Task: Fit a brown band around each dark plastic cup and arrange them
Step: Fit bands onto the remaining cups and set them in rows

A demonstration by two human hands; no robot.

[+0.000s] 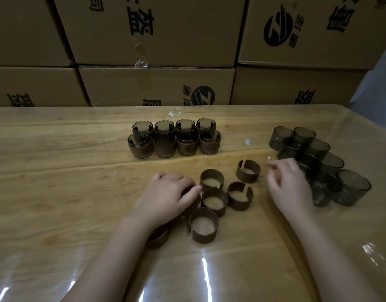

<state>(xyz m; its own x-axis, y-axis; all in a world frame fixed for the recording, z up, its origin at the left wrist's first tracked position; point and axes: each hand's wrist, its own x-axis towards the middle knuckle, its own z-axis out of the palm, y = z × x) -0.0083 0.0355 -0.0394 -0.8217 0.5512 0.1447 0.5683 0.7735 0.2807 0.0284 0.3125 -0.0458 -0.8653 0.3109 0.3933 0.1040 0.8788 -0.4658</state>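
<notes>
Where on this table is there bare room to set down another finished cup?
Bare wood lies left of the banded cups, and in the strip between them and the loose bands. Crowded: around those bands by the left hand, and the plain cups at right.

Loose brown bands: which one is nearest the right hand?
The rear-most band, set apart at the cluster's far right; the right hand is just beside it, not touching. The others bunch closer to the left hand.

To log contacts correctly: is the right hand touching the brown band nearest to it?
Apart. In the head view, bare table shows between the right hand and the band.
</notes>
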